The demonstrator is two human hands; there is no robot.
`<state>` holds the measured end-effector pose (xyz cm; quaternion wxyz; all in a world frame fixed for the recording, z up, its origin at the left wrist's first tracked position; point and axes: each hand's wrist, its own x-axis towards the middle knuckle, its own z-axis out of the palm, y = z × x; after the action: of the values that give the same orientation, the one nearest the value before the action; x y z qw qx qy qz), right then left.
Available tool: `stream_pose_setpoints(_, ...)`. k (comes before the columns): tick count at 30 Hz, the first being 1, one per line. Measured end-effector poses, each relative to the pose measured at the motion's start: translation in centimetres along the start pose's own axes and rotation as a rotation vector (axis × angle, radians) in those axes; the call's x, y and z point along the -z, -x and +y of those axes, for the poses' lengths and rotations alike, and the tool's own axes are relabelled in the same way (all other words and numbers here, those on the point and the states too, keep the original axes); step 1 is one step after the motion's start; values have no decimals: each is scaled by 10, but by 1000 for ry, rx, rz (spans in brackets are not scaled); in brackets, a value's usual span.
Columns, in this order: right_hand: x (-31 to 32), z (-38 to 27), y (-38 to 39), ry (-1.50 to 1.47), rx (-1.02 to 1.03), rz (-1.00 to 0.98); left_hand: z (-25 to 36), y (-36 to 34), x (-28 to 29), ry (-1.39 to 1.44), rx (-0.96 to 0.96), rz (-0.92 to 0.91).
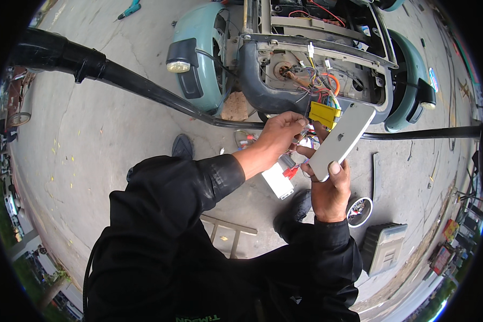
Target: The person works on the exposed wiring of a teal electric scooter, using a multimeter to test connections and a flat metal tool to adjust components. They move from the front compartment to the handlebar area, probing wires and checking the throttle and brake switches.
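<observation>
A white smartphone [341,142], its back turned up, lies in my right hand [330,196]; the thumb presses its lower edge and the fingers go behind it. My left hand [279,133] is closed in a pinch on a thin wire [306,111] beside the phone. Just above both hands is a yellow plastic block [324,114], joined to a bundle of coloured wires [322,86] from the vehicle's front. Below my hands sit a white box [277,181] and red connectors [290,172]. More loose wiring lies under my left wrist, partly hidden.
An opened-up vehicle front with a dark bumper [249,80] and green fenders [201,48] stands ahead. A black bar [139,79] crosses before me. A brick [234,107], a white bucket [359,212], a grey case [385,248], a low stool [228,222] and a teal power tool [130,9] are around.
</observation>
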<state>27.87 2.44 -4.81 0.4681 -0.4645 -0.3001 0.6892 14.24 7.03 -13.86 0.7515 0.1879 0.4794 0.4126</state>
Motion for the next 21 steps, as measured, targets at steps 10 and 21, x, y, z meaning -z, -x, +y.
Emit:
stream_pose_setpoints(10,8,-2,-2,39,-22,-22,5,-2,0,-155,-49,-1)
stream_pose_setpoints(21,1,2,3,-26,5,-47,15,9,-1,-217,-45,-87)
